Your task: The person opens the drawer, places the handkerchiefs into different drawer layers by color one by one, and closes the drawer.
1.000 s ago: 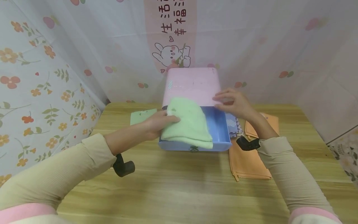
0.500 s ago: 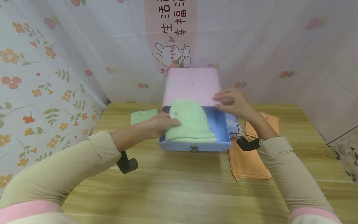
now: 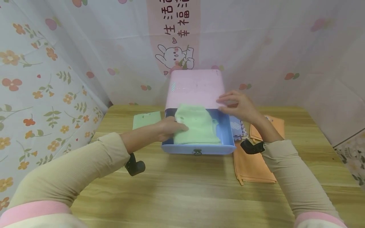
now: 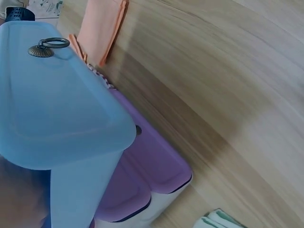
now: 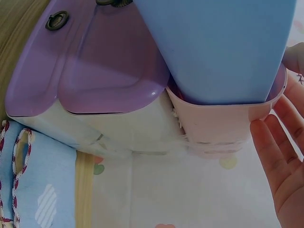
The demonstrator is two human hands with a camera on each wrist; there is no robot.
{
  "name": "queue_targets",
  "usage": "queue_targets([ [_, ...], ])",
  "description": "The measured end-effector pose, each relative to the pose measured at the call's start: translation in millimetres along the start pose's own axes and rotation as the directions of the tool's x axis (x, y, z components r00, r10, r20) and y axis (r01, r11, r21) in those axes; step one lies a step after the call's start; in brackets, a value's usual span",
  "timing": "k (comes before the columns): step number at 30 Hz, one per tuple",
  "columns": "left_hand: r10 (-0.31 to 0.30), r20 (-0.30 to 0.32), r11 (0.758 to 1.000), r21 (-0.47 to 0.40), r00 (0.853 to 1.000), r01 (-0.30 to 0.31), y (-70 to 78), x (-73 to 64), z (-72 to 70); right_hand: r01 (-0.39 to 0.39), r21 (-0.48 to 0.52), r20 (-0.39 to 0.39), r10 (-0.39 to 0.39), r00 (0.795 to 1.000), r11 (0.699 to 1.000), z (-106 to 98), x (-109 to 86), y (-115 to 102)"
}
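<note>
In the head view my left hand holds a folded light green towel, thumb on top and fingers hidden beneath it. The towel lies inside the pulled-out blue drawer, near its left side. My right hand touches the front right edge of the pink drawer case. Up close in the right wrist view, fairly straight fingers rest on the outside of the pink case. The left wrist view shows the drawer's front with its metal ring pull; the left hand is mostly cut off there.
Two purple drawers sit shut below the blue one. Orange cloths and a blue cloth lie on the table to the right, a flat green cloth to the left. A printed curtain hangs behind.
My left hand has moved right and slightly inward with the green towel, which has gone from overhanging the drawer front to lying within the drawer. The right hand stays in place.
</note>
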State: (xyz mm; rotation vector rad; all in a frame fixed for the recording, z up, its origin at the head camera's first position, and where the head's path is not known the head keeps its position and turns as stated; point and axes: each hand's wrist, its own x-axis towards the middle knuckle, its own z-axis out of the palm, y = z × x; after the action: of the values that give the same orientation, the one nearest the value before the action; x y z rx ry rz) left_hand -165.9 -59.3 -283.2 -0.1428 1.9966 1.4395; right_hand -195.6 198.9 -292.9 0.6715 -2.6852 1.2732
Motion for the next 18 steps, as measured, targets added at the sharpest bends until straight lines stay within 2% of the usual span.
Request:
queue_targets([
  [5, -0.013, -0.014, 0.999, 0.042, 1.0, 0.014, 0.2, 1.2, 2.8, -0.005, 0.001, -0.001, 0.005, 1.0, 1.0, 0.1, -0.9, -0.9],
  [11, -0.021, -0.023, 0.997, 0.07, 1.0, 0.023, -1.0, 0.7, 7.7, -0.027, 0.047, 0.006, 0.026, 1.0, 0.999, 1.0, -0.6, 0.8],
  [18, 0.011, -0.043, 0.997, 0.072, 0.999, -0.008, -0.6, 0.9, 11.9, 0.001, 0.045, 0.005, -0.001, 1.0, 0.999, 0.2, 0.2, 2.4],
])
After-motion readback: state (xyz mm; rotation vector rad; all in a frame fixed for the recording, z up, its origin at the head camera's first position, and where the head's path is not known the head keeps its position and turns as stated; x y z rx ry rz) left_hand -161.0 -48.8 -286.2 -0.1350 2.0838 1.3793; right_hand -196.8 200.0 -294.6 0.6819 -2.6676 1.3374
